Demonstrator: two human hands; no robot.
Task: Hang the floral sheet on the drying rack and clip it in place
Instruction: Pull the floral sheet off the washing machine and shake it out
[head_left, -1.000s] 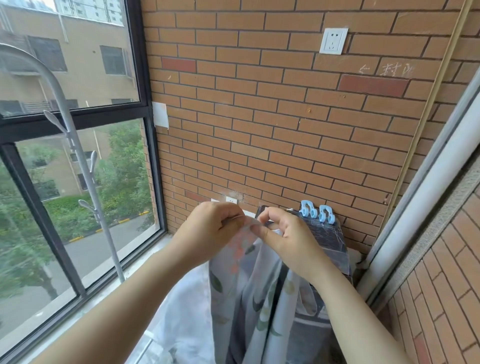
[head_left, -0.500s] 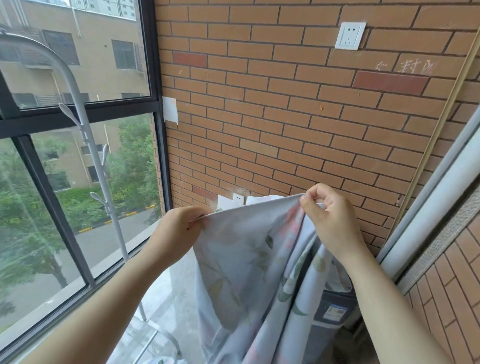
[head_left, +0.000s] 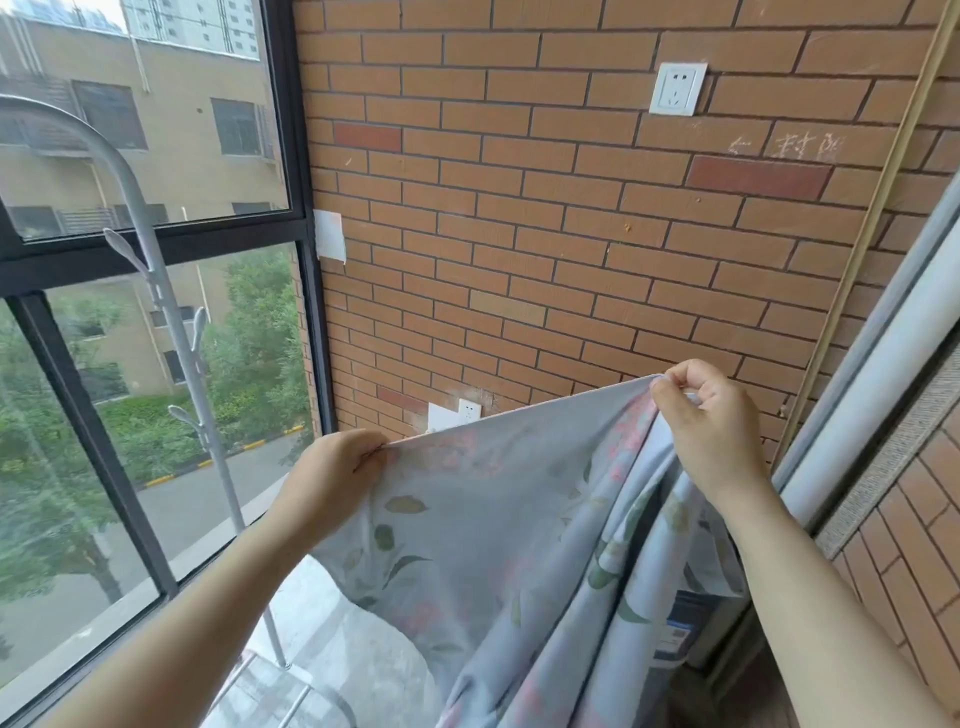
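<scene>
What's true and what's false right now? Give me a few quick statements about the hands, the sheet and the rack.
1. The left hand pinches the top edge of the sheet. True.
2. The right hand is open and off the sheet. False: it pinches the same edge, higher than the left hand.
3. The sheet is draped over the rack. False: it hangs between the two hands; the rack stands apart, to the left.
4. A socket sits on the brick wall above the right hand. True.
5. A clip holds the sheet. False: no clip shows on it.
</scene>
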